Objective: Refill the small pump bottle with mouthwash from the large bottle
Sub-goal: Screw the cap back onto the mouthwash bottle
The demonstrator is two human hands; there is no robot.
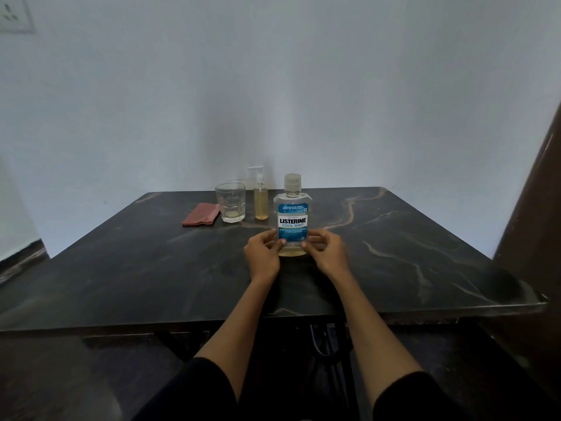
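- The large mouthwash bottle (293, 218) stood upright on the dark marbled desk (394, 238), its blue label facing the camera and its clear cap on.
- The left hand (263, 253) and the right hand (327, 253) cupped the lower part of that bottle from either side; the grip was a two-handed one, fingertips pressed against the bottle's sides low on the label.
- The fingers of both hands were curled inward, thumbs toward the camera; whether the bottle was squeezed firmly or only touched could not be told.
- A shallow layer of pale liquid showed at the bottle's base, between the two hands.
- The small pump bottle (260, 199) stood upright beyond the grip and a little to its left, apart from the large bottle, with its white pump head on and yellowish liquid filling roughly its lower half.
- A clear drinking glass (230, 202) stood just left of the pump bottle, farther from the grip.
- A folded reddish cloth (201, 214) lay flat farthest left of the grip, touching or nearly touching the glass.
- Both forearms reached forward over the near desk edge, with dark sleeves (200, 390) at the bottom of the view.
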